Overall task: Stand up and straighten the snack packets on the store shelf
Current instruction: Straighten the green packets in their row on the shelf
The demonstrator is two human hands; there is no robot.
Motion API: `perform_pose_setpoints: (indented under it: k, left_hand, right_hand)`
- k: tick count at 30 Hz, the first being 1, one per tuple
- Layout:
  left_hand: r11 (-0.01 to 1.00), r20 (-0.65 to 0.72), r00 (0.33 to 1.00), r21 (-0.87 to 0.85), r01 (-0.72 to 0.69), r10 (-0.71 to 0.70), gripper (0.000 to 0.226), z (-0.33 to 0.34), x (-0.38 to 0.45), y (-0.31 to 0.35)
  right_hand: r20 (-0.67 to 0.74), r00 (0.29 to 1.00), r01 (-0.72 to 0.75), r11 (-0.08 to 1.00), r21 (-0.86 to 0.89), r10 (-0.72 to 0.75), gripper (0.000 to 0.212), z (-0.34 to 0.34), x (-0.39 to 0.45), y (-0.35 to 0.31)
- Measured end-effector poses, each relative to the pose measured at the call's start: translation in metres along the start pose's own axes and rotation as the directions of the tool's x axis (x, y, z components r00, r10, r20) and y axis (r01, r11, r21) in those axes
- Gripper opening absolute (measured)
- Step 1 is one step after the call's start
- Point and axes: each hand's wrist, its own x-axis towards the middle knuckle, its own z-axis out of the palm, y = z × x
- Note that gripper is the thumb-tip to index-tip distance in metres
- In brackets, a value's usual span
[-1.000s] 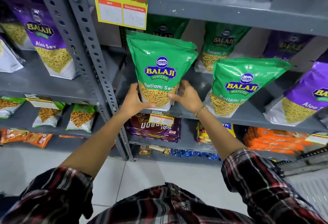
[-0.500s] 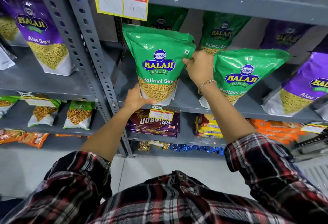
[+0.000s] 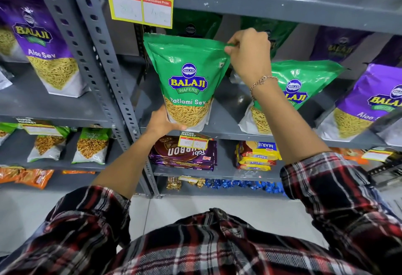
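Observation:
A green Ratlami Sev packet (image 3: 188, 78) stands upright at the front left of the grey middle shelf (image 3: 224, 120). My left hand (image 3: 162, 122) grips its bottom left corner. My right hand (image 3: 250, 53) pinches its top right corner. To the right a second green Ratlami Sev packet (image 3: 302, 87) leans over to the right, partly hidden by my right forearm. Two more green packets (image 3: 195, 24) stand in shadow at the back of the shelf.
Purple Aloo Sev packets stand at left (image 3: 46, 48) and lean at right (image 3: 369, 105). A yellow price tag (image 3: 141, 2) hangs above. Bourbon (image 3: 185, 152) and Marie biscuits (image 3: 256, 155) lie on the shelf below. A perforated grey upright (image 3: 104, 78) divides the bays.
My right hand rose from the packet's bottom right to its top right corner and pinched it. The packet now stands straighter. My left hand stayed at the bottom.

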Motion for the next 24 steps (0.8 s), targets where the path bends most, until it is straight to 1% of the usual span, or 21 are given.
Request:
perform_pose_setpoints:
  k: [4,5,6,9,11,13,15,17,19,20,21,22,23,24]
  left_hand:
    - [1.0,-0.003,1.0,0.008,-0.023,0.023,0.086,0.001,-0.002,0.002]
    - [1.0,-0.005,1.0,0.005,-0.02,0.02,0.086,0.002,-0.002,0.002]
    - [1.0,-0.005,1.0,0.002,-0.015,0.015,0.086,0.002,-0.002,0.002]
    - [1.0,-0.01,1.0,-0.002,-0.01,0.01,0.085,0.002,-0.002,0.001]
    - [1.0,-0.012,1.0,-0.003,-0.018,0.018,0.084,0.003,-0.001,-0.001]
    - [1.0,-0.013,1.0,-0.003,-0.013,0.013,0.085,0.003,0.001,-0.001]
    - [1.0,-0.021,1.0,0.005,-0.006,0.006,0.087,0.005,0.003,-0.003]
    - [1.0,-0.026,1.0,0.009,0.0,0.0,0.093,0.007,0.002,-0.004]
    - [0.997,-0.049,0.998,-0.076,0.026,-0.029,0.108,0.01,-0.005,-0.006]
    - [0.989,-0.097,0.994,-0.144,0.029,-0.043,0.117,0.012,-0.012,-0.008]
    - [0.982,-0.187,0.981,-0.187,0.013,-0.049,0.124,0.015,-0.021,-0.011]
    - [0.983,-0.301,0.953,-0.185,-0.024,-0.034,0.124,0.02,-0.032,-0.014]
    - [0.987,-0.407,0.913,-0.143,-0.074,0.01,0.117,0.028,-0.043,-0.016]
    - [0.989,-0.47,0.88,-0.086,-0.124,0.07,0.104,0.039,-0.054,-0.014]
  right_hand:
    - [0.174,0.972,0.175,0.981,-0.082,-0.159,0.047,0.007,0.002,-0.017]
    - [0.192,0.965,0.201,0.974,-0.105,-0.178,0.047,0.011,0.001,-0.021]
    - [0.184,0.964,0.215,0.969,-0.124,-0.19,0.043,0.015,0.001,-0.025]
    - [0.088,0.981,0.18,0.981,-0.077,-0.174,0.025,0.02,0.005,-0.029]
    - [0.04,0.989,0.143,0.989,-0.037,-0.141,0.022,0.021,0.006,-0.028]
    - [0.026,0.99,0.135,0.991,-0.017,-0.135,0.022,0.022,0.005,-0.027]
    - [0.071,0.986,0.151,0.988,-0.004,-0.151,0.022,0.021,0.005,-0.026]
    - [0.149,0.973,0.178,0.984,-0.005,-0.175,0.027,0.016,0.007,-0.023]
    - [0.191,0.959,0.207,0.978,0.033,-0.209,0.041,0.007,0.006,-0.017]
    - [0.177,0.954,0.235,0.971,0.054,-0.241,0.047,0.001,0.005,-0.013]
    - [0.142,0.949,0.274,0.96,0.064,-0.28,0.049,-0.004,0.002,-0.006]
    - [0.1,0.944,0.309,0.949,0.062,-0.314,0.047,-0.008,0.0,0.003]
    - [0.061,0.942,0.327,0.944,0.048,-0.33,0.043,-0.013,-0.002,0.015]
    - [0.03,0.944,0.327,0.945,0.027,-0.328,0.04,-0.018,-0.005,0.028]
